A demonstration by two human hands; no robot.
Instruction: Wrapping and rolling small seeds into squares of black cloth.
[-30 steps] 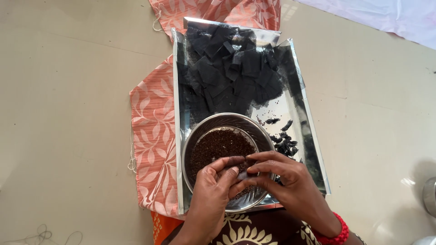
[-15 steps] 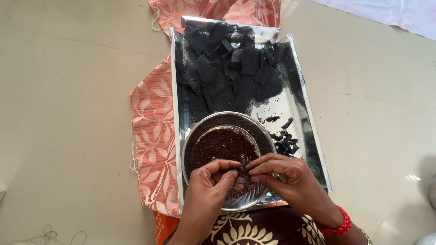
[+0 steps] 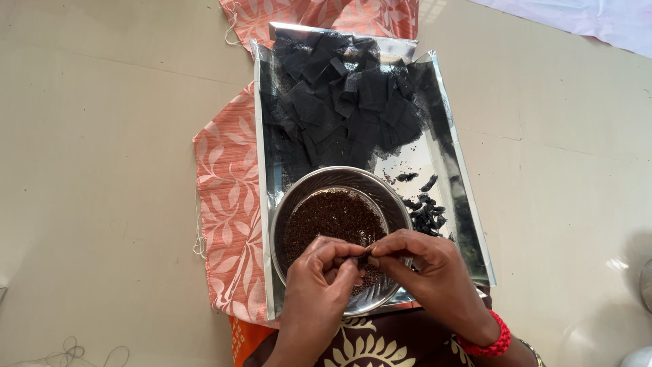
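My left hand and my right hand meet over the near rim of a round steel bowl filled with dark brown seeds. Both hands pinch one small dark piece between their fingertips. The bowl stands in a shiny rectangular metal tray. A heap of black mesh squares fills the tray's far half. A small pile of rolled black bits lies to the right of the bowl.
An orange cloth with a white leaf pattern lies under the tray on a pale tiled floor. A white sheet shows at the top right, thin threads at the bottom left, a metal object's edge at the far right.
The view has shifted slightly. My fingers have kept working the small dark piece, with the hands drawn a little nearer over the bowl's rim.
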